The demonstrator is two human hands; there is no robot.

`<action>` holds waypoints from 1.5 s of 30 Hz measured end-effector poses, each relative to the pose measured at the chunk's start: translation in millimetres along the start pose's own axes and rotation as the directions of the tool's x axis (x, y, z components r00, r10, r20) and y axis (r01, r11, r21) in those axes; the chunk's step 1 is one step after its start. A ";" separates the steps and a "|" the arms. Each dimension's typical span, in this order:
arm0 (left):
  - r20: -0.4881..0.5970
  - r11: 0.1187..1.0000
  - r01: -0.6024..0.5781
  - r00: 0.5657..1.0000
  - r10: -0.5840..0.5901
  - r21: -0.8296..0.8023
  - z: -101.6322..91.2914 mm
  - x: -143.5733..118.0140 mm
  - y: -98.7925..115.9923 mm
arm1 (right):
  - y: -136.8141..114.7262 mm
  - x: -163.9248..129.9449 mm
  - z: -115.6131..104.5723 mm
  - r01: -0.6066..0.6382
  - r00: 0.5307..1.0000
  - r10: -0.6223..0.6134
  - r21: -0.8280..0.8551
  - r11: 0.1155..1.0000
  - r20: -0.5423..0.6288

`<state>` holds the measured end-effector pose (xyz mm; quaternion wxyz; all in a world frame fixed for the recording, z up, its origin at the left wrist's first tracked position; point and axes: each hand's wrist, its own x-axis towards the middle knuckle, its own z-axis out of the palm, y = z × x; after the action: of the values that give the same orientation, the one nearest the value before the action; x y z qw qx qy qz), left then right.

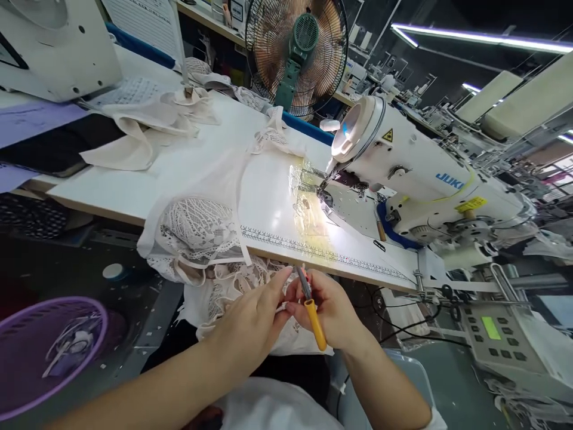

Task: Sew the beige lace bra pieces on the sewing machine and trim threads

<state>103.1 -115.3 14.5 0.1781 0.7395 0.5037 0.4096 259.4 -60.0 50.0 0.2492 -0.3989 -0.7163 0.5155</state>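
While the yellow-handled tool (313, 316) sits pinched in the right hand (333, 313), its long axis runs 11-to-5 o'clock, metal tip up toward the table edge (340, 263). Left hand (253, 319) is at 9 o'clock of it, fingertips pressed together on a scrap of lace fabric (233, 286), touching the tip. Sewing machine (430, 179) stands well apart at 1 o'clock.

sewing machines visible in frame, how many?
2. A white Juki sewing machine on the table at right, past the hands, and part of another white machine at the top left corner. More may stand in the blurred background rows.
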 end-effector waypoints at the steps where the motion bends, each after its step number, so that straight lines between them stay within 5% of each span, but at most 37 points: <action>1: 0.017 0.998 0.041 0.999 -0.040 -0.044 -0.5 0.4 -0.7 | 1.2 0.2 -0.5 0.014 1.000 -0.014 0.013 1.000 0.007; 5: 0.225 0.925 0.303 0.941 -0.253 -0.231 -5.0 3.5 -3.5 | 9.7 0.6 -2.4 0.067 0.997 -0.070 0.119 0.991 0.016; 9: 0.392 0.752 0.480 0.864 -0.316 -0.452 -5.2 9.7 -2.4 | 16.4 3.4 -2.7 0.160 0.987 -0.161 0.179 0.971 -0.005; 12: 0.397 0.655 0.510 0.857 -0.329 -0.557 -2.7 15.1 -0.4 | 16.0 7.5 -0.1 0.191 0.981 -0.191 0.213 0.958 -0.024; 17: 0.388 0.634 0.547 0.836 -0.387 -0.547 -4.0 23.1 -0.5 | 12.4 10.2 -1.8 0.083 0.996 -0.088 0.272 0.959 0.005; 26: 0.476 0.496 0.702 0.712 -0.517 -0.511 -19.0 34.5 -6.0 | 19.8 -6.7 -37.5 0.121 0.909 -0.007 -0.248 0.961 0.417; 34: 0.522 0.405 0.736 0.673 -0.524 -0.542 -20.0 40.9 -6.8 | 27.8 -13.1 -31.9 0.109 0.917 0.068 -0.410 0.906 0.394; 45: 0.536 0.379 0.750 0.656 -0.532 -0.543 -15.0 35.6 -12.8 | 29.6 -18.3 -24.7 0.008 0.929 0.103 -0.298 0.955 0.354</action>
<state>89.2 -80.4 30.0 0.6689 0.3939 0.5147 0.3641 297.9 -57.4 31.8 0.0366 -0.3457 -0.8088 0.4743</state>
